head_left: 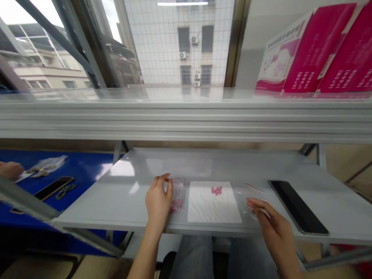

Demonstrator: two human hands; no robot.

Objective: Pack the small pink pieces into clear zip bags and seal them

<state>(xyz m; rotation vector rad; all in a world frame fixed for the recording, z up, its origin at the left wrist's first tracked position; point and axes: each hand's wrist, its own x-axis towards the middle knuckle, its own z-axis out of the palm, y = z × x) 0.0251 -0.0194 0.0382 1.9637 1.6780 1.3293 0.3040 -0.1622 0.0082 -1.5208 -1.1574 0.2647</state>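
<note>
On the grey shelf a white cloth (213,209) lies flat between my hands, a small cluster of pink beads (216,190) near its top edge. My left hand (158,197) is left of the cloth, fingers curled toward the thumb in a pinch, with a speck of red at the fingertips. Beside it lies a clear zip bag (179,184) with pink pieces (176,205) inside. My right hand (273,223) is at the right, its fingertips and thumb closed on an apparently empty clear zip bag (244,198) with a red-striped top.
A black phone or tablet (298,207) lies right of my right hand. Above runs a grey rail shelf (186,120) bearing pink boxes (305,50). On the blue table (87,166) at left are another person's hand (11,170), a phone (54,188), a bracelet (66,191) and a plastic bag (49,164).
</note>
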